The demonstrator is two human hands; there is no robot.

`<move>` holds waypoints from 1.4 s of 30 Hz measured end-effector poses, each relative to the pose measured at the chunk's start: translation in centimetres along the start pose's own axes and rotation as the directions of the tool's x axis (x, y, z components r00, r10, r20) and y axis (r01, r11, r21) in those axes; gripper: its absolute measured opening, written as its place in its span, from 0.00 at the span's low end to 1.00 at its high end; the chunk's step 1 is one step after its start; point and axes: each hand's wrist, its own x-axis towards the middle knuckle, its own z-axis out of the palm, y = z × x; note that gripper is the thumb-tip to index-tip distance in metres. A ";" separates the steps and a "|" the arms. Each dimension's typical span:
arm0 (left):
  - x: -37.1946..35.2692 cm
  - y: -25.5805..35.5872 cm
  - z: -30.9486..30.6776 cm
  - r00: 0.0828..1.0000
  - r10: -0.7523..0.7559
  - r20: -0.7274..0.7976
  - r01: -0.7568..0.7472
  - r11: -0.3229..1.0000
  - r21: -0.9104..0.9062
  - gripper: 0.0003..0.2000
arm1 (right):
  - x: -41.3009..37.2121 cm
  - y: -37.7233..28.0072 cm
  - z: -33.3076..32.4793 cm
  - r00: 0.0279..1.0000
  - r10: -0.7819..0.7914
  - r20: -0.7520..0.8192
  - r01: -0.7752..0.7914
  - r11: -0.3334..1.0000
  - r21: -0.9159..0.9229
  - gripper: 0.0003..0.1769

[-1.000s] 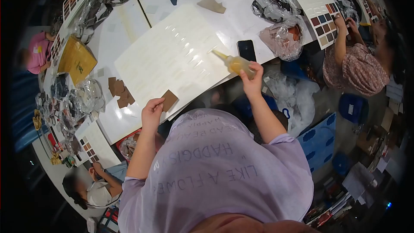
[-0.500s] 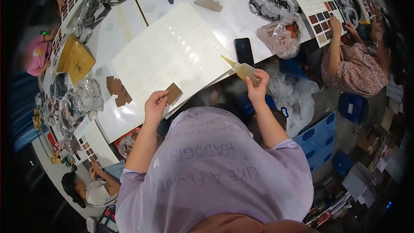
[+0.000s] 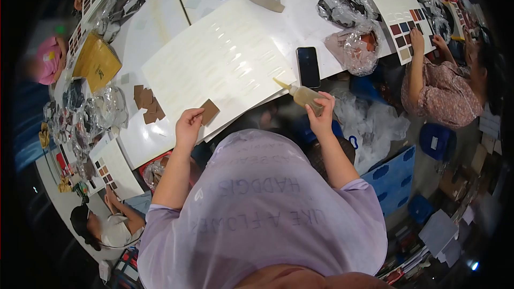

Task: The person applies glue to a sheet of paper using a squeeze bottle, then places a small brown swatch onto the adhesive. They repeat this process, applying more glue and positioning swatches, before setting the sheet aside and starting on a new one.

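Note:
In the head view, my left hand (image 3: 188, 128) pinches a small brown square swatch (image 3: 209, 112) by its left edge, at the near edge of a large white board (image 3: 182, 53). Pale glossy streaks run across that board in rows. My right hand (image 3: 323, 113) is wrapped around a squeeze bottle (image 3: 306, 98) of yellowish liquid, its pointed nozzle tilted up and left over the board's right corner. Several loose brown swatches (image 3: 148, 104) lie in a pile left of the board. Beyond the bottle rests a black phone (image 3: 308, 67).
Plastic bags of scraps (image 3: 353, 48) sit at the right, with more bags (image 3: 107, 118) at the left. A yellow notebook (image 3: 96, 63) lies near the left ones. Co-workers on both sides handle swatch cards (image 3: 402, 25). A grey scrap (image 3: 267, 1) lies beyond the board.
The view has shifted slightly. My left hand has moved a little left with the brown swatch. The bottle remains in my right hand, slightly lower in view.

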 end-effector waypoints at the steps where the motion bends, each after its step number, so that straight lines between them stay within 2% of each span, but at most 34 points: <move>1: 0.0 -0.2 -0.7 0.999 -0.018 -0.032 0.017 1.000 -0.009 0.11 | -0.2 0.1 0.2 0.999 0.032 0.012 -0.032 0.998 0.054 0.22; 2: 0.1 -0.4 -1.4 0.997 -0.021 -0.070 0.023 0.999 0.024 0.11 | -0.3 0.3 0.6 0.998 0.060 0.027 -0.062 0.992 0.112 0.22; 3: 0.3 -0.8 -2.1 0.995 -0.004 -0.099 0.008 0.999 0.031 0.11 | -0.9 1.8 1.1 0.984 0.173 -0.033 -0.159 0.952 0.261 0.22; 5: 0.7 -2.3 -4.2 0.984 0.022 -0.174 -0.012 0.998 0.058 0.11 | -0.3 1.4 1.0 0.922 0.380 -0.074 -0.313 0.844 0.435 0.22; 7: 1.4 -3.2 -5.5 0.973 0.047 -0.227 -0.036 0.998 0.052 0.11 | -0.2 2.4 0.8 0.970 0.229 -0.085 -0.206 0.953 0.222 0.23; 10: 2.7 -2.3 -4.9 0.970 0.126 -0.206 -0.106 0.988 0.109 0.11 | 0.1 -0.5 0.6 0.875 0.480 0.066 -0.448 0.748 0.489 0.23; 12: 3.7 -0.9 -3.8 0.966 0.209 -0.150 -0.183 0.968 0.171 0.11 | 0.8 -1.9 0.9 0.812 0.579 0.077 -0.485 0.595 0.640 0.23; 13: 4.1 -0.5 -3.5 0.975 0.186 -0.125 -0.164 0.973 0.164 0.11 | 1.0 -2.4 1.2 0.775 0.626 0.087 -0.491 0.511 0.706 0.22; 16: 5.2 -0.2 -2.9 0.988 0.143 -0.060 -0.133 0.980 0.144 0.12 | 1.5 -3.3 1.7 0.718 0.689 0.100 -0.510 0.423 0.748 0.22; 19: 5.2 -0.5 -2.4 0.995 0.093 -0.047 -0.085 0.986 0.144 0.11 | 1.4 -3.7 1.8 0.697 0.707 0.116 -0.528 0.397 0.751 0.23; 25: 4.9 -0.9 -1.9 0.979 0.196 -0.064 -0.167 0.935 0.314 0.11 | 1.2 -4.1 1.8 0.689 0.717 0.110 -0.537 0.403 0.741 0.23; 28: 5.0 -1.1 -1.6 0.950 0.306 -0.058 -0.266 0.894 0.359 0.10 | 1.2 -4.2 1.9 0.690 0.714 0.119 -0.536 0.393 0.747 0.23; 31: 5.0 -0.8 -1.4 0.944 0.326 -0.057 -0.270 0.859 0.435 0.10 | 1.0 -4.0 2.2 0.707 0.696 0.125 -0.525 0.397 0.753 0.23; 37: 4.4 0.4 -1.1 0.967 0.256 0.003 -0.212 0.795 0.568 0.12 | 1.2 -4.3 2.1 0.692 0.709 0.135 -0.545 0.390 0.742 0.23; 40: 4.1 1.5 -1.4 0.979 0.202 0.033 -0.171 0.724 0.668 0.13 | 2.1 -3.9 2.2 0.710 0.690 0.139 -0.544 0.413 0.730 0.23; 42: 3.3 1.6 -1.2 0.946 0.318 0.053 -0.237 0.572 0.785 0.19 | 3.7 -3.7 2.9 0.759 0.629 0.171 -0.504 0.400 0.765 0.23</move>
